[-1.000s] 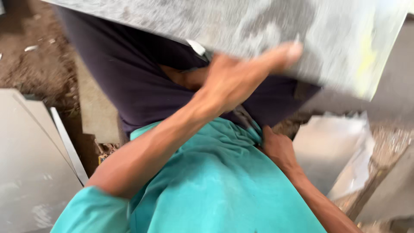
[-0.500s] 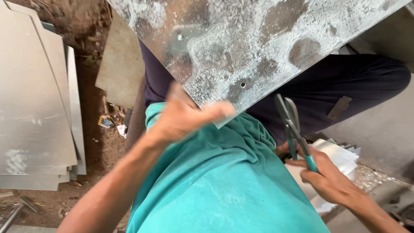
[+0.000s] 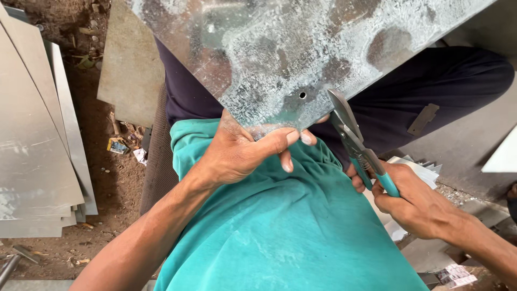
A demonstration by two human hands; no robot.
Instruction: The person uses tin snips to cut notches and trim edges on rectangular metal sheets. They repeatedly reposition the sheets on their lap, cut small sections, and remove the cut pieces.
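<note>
- Far left of the frame: a stack of grey metal sheets point(image 3: 35, 156) lies on the dirt ground point(image 3: 107, 183), edges fanned out at the lower corner.
- Upper left centre: a single flat grey panel point(image 3: 129, 81) rests on the ground beside the person's leg, with small litter scraps point(image 3: 117, 145) just below it.
- Centre: the left hand point(image 3: 237, 153) grips the lower edge of a large galvanised metal sheet point(image 3: 280, 48). The thumb lies along the sheet's edge and the fingers curl beneath it; the grip is closed firmly on the sheet.
- The sheet fills the upper centre and upper right of the frame, tilted, its surface mottled with white and dark patches. A small round hole point(image 3: 302, 95) sits near the lower edge, just right of the left hand.
- Below centre: the person's teal shirt point(image 3: 280, 231) fills the lower middle; dark trousers point(image 3: 431, 86) show behind the sheet.
- Right of centre: tin snips point(image 3: 353, 134) with teal handles meet the sheet's lower edge. The blades appear slightly parted at the edge, though the angle makes this uncertain.
- Lower right: the right hand point(image 3: 414, 202) is wrapped closed around the snip handles.
- Behind the right hand: pale offcuts point(image 3: 420, 170) lie on the ground.
</note>
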